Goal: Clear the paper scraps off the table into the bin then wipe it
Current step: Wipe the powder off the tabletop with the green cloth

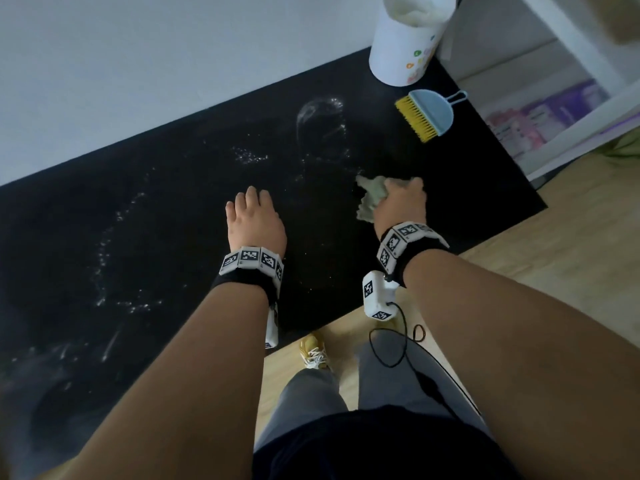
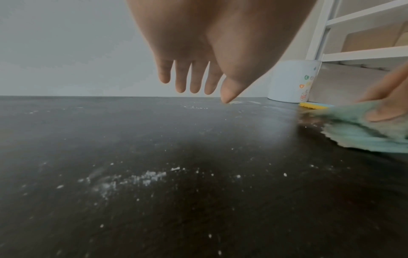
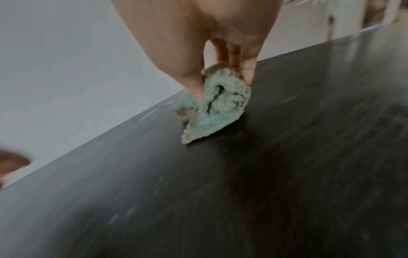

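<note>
My right hand (image 1: 401,199) grips a crumpled pale green cloth (image 1: 372,197) and holds it against the black table (image 1: 173,209). In the right wrist view the cloth (image 3: 217,104) is pinched between thumb and fingers, its lower edge on the tabletop. My left hand (image 1: 254,216) hovers just above the table to the left of the cloth, and its straight fingers (image 2: 194,82) hold nothing. Fine white crumbs and wet streaks (image 1: 114,237) mark the table surface (image 2: 154,176). The white bin (image 1: 407,39) stands at the table's far right corner.
A yellow brush with a blue dustpan (image 1: 427,114) lies near the bin. A white shelf unit (image 1: 554,81) stands right of the table. A wall runs along the far edge. Wooden floor, my legs and a cable (image 1: 398,344) are below the near edge.
</note>
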